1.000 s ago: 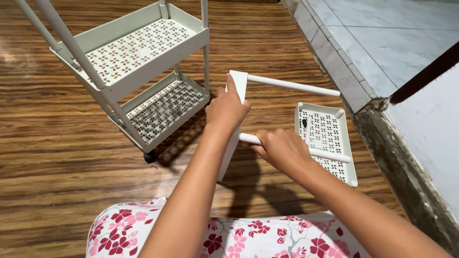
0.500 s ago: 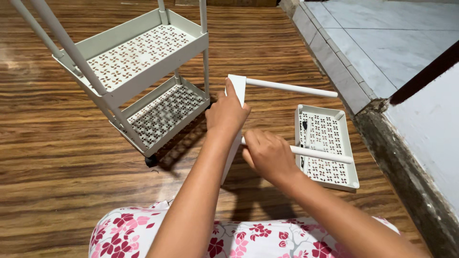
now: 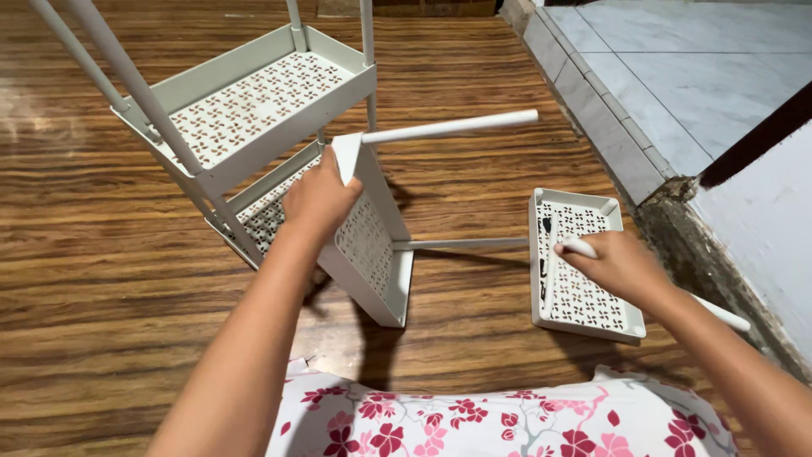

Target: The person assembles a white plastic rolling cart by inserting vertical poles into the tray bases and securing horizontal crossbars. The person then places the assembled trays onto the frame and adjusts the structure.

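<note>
Two hands are busy in the head view, the only one I have. My left hand point(image 3: 320, 199) is closed over the top corner of a white perforated tray point(image 3: 370, 241) that stands on edge on the wooden floor point(image 3: 101, 279), just in front of the partly built white rack point(image 3: 245, 110). Two white tubes point(image 3: 448, 127) stick out sideways from that tray, one high, one low. My right hand point(image 3: 622, 267) is wrapped around a loose white tube point(image 3: 719, 313), fingers curled on it near its rounded end, which hovers over a second tray point(image 3: 584, 254) lying flat on the floor by the tiled step point(image 3: 592, 110).

I judge the upright tray light and fairly stiff, thin plastic or sheet metal, apt to tip since it balances on one rim; the solid corner or rim is the place to grip, not the punched panel. The tube looks smooth and slippery, best held in a full fist. A floral cloth point(image 3: 507, 419) covers my lap.
</note>
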